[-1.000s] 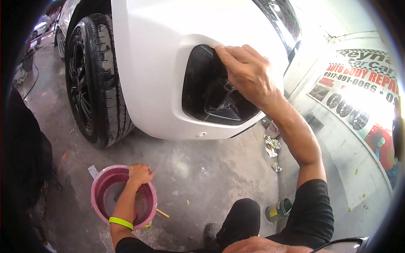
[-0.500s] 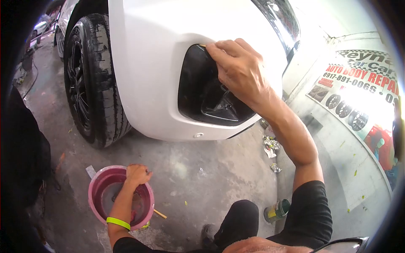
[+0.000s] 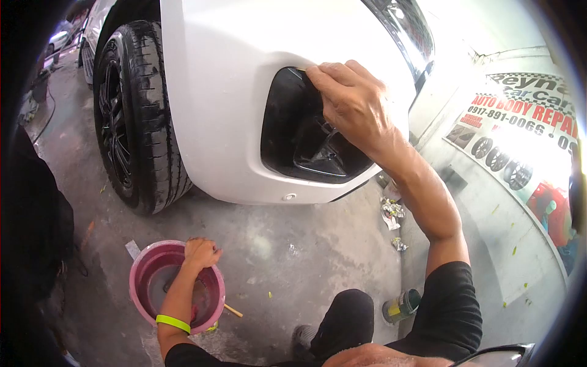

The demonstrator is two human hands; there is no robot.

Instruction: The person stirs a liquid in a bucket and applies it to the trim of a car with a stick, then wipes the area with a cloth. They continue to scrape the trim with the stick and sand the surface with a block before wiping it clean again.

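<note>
My right hand [image 3: 351, 98] is closed in a pinch at the upper edge of the black insert [image 3: 290, 125] in the white car bumper [image 3: 220, 122]. A sliver of something thin and yellowish shows at its fingertips; the rest is hidden by the fingers. Lower left, my left hand [image 3: 203, 252] lies over the rim of a pink basin [image 3: 142, 269], its fingers curled there. The basin stands on the floor, with a little murky liquid and a reddish item inside, partly behind my forearm. A lime-green band [image 3: 173, 323] circles my left wrist.
Left of the bumper is the front tire [image 3: 147, 116]. A wooden stick end [image 3: 233, 311] pokes out beside the basin. By my knee stands a green can [image 3: 400, 306]. Crumpled scraps [image 3: 392, 211] lie near the wall, which carries a printed banner [image 3: 520, 122].
My right hand has shifted slightly right along the insert's upper edge, and less of the yellowish piece shows. My left hand stays at the basin rim. The view has moved a little.
</note>
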